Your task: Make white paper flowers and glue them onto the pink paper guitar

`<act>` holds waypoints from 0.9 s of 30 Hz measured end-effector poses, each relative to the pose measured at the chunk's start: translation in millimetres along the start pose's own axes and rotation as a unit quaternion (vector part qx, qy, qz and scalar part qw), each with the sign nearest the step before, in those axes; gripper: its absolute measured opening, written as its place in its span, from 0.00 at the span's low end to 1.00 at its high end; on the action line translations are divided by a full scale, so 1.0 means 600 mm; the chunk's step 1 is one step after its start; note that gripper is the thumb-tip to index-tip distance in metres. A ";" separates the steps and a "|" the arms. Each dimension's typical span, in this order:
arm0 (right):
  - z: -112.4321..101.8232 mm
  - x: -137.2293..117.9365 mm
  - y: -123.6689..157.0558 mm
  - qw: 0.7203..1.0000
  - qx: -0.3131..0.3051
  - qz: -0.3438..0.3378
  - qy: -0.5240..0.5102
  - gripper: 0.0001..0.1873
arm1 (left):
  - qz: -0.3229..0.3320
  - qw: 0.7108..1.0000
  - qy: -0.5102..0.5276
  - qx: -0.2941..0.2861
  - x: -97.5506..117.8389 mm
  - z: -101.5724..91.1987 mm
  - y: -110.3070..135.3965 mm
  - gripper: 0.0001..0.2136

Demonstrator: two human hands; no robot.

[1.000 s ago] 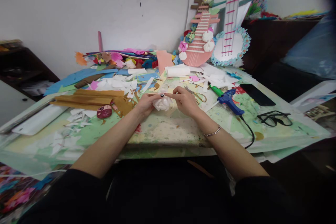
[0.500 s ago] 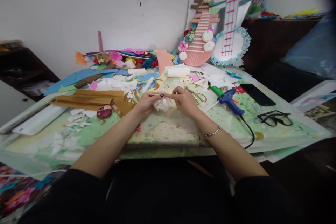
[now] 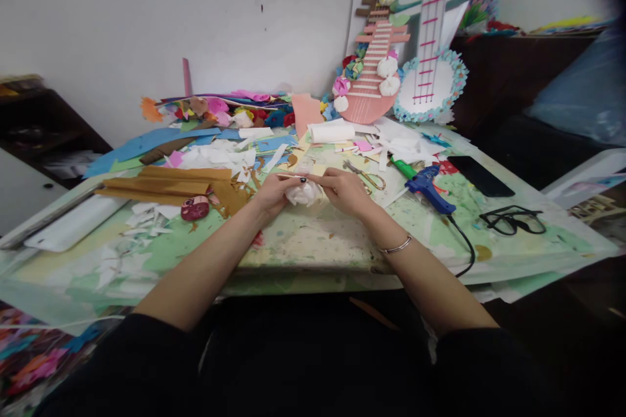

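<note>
Over the middle of the table, a crumpled white paper flower (image 3: 304, 191) is between my two hands. My left hand (image 3: 274, 194) grips it from the left, its thumb with a dark nail lying along the top. From the right, my right hand (image 3: 342, 190) reaches over with the index finger stretched to the flower's upper edge and the other fingers curled in. Whether it pinches a petal or only presses on it is hard to see. Gold-handled scissors (image 3: 366, 177) lie just behind my right hand.
A blue glue gun (image 3: 429, 187), a phone (image 3: 481, 176) and glasses (image 3: 511, 220) lie to the right. On the left are brown paper (image 3: 161, 184), a dark red object (image 3: 194, 207) and white scraps. Two flower-decorated instrument models, one pink (image 3: 374, 88), lean on the wall.
The fingers of my right hand have shifted slightly and lie lower over the flower. My left hand keeps its grip in nearly the same place.
</note>
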State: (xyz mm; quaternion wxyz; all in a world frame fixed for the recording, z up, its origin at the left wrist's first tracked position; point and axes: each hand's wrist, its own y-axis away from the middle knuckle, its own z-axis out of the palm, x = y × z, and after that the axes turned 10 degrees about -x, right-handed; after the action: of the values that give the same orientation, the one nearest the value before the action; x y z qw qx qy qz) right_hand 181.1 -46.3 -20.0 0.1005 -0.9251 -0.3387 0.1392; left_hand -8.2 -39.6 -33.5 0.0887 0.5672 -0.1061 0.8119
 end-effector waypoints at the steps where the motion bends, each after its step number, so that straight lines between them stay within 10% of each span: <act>1: -0.001 -0.001 0.000 1.000 -0.001 0.004 0.001 0.26 | -0.003 1.000 0.001 -0.003 0.000 0.000 0.000 0.13; 27: 0.002 -0.009 0.001 0.999 0.020 0.029 -0.014 0.23 | 0.004 0.999 -0.026 0.034 -0.001 -0.005 -0.002 0.13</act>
State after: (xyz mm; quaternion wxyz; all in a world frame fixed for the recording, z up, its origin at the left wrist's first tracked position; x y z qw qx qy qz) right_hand 177.2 -50.2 -20.4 0.1100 -0.9303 -0.3102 0.1620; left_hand -10.5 -37.8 -34.9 0.0633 0.5905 -0.0833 0.8002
